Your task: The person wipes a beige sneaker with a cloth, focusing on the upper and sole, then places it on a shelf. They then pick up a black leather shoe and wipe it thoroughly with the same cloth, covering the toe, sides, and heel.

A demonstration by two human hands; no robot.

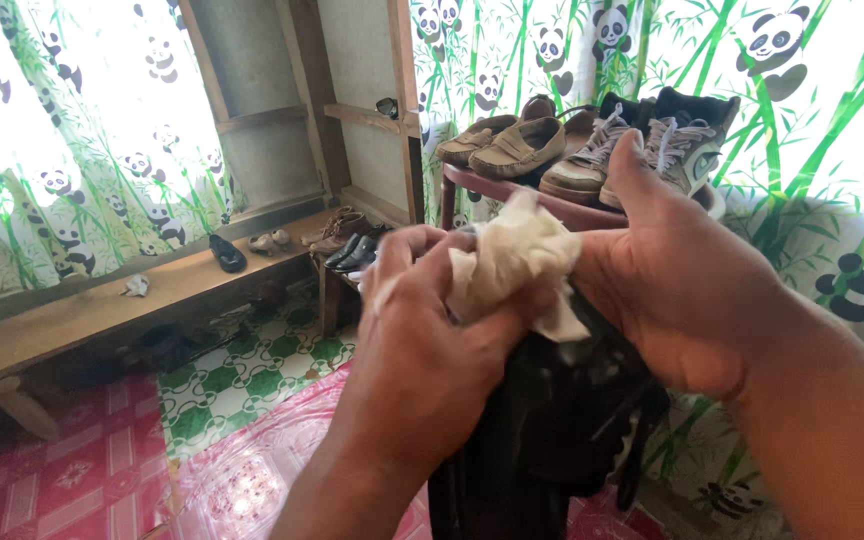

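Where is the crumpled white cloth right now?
In the head view, the crumpled white cloth is in the middle, pinched between the left hand and right hand, pressed on a black shoe, below the shelf of shoes.

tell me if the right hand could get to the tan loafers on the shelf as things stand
Probably yes, but not freely: the right hand is busy bracing a black boot. The tan loafers sit just beyond it on the maroon shelf, with nothing between.
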